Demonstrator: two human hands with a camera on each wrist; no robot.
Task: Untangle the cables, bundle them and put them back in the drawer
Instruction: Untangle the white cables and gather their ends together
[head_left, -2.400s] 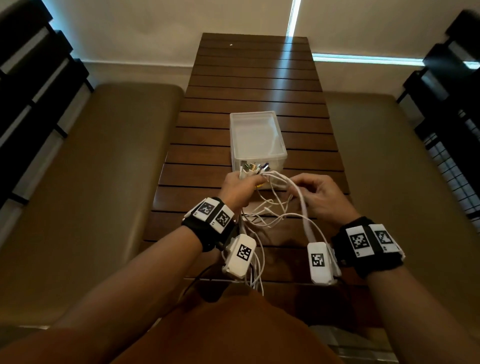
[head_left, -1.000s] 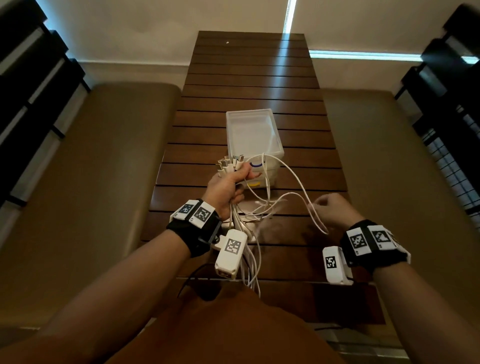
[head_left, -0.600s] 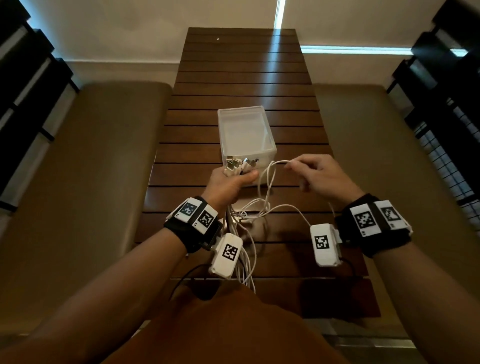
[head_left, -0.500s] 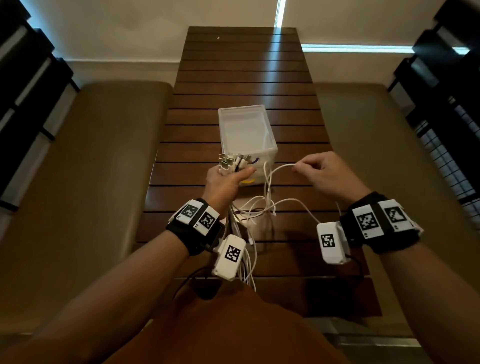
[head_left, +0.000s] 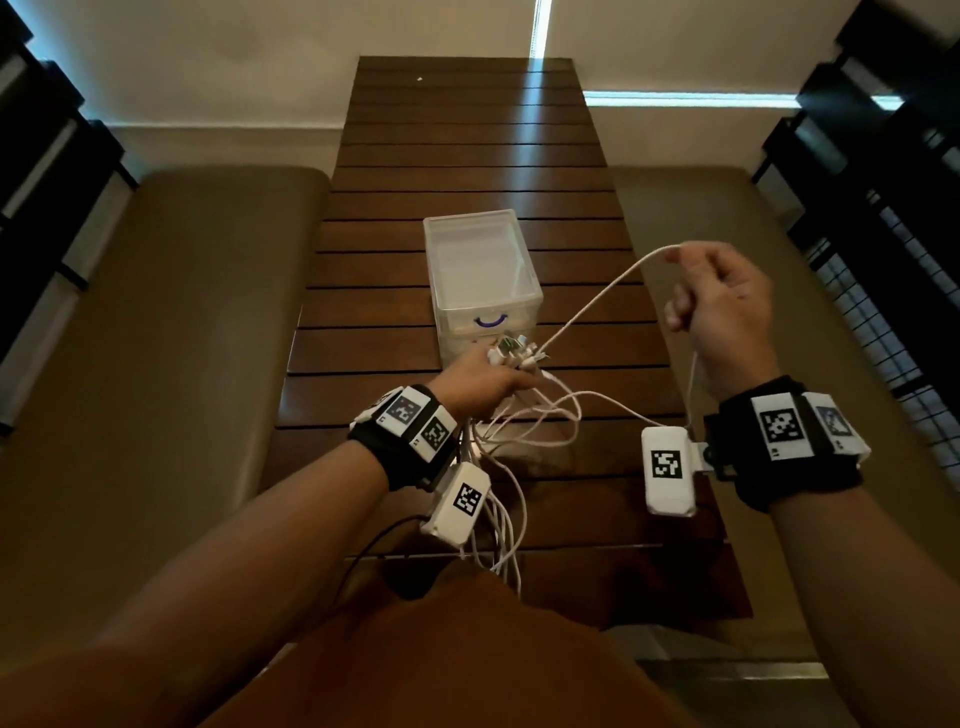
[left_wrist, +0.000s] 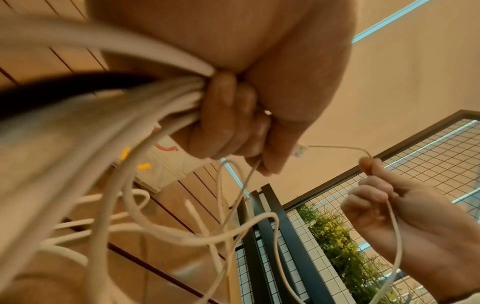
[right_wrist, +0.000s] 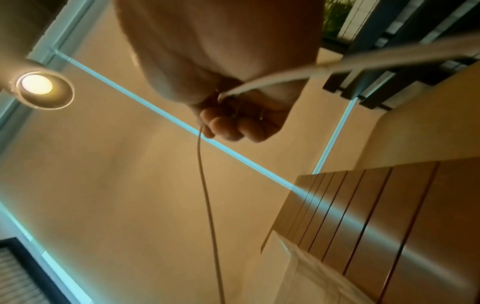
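White cable (head_left: 597, 293) now pulled out long and taut toward two o'clock, where half a second ago only a short loop between the two hands. Right hand (head_left: 722, 306) swung up and out to the right, away from the left hand (head_left: 483, 382), well apart now instead of close together at the front of the drawer (head_left: 480, 275). Left hand lower and nearer the table (head_left: 467, 135) than before, fingers (left_wrist: 221, 115) curled tight round the bunch of cables (head_left: 519, 431), plug ends (head_left: 514, 351) fanned out above the fist at twelve o'clock, just in front of the drawer's purple handle. Right hand pinching the single white cable between thumb and forefinger, other fingers (right_wrist: 228, 127) curled in, the strand passing through the fist and hanging down past the wrist. Loose loops drooping from under the left fist toward six o'clock, some lying on the wooden slats, some trailing over the table's near edge. Drawer itself unmoved, translucent, upright on the slatted table at twelve o'clock.
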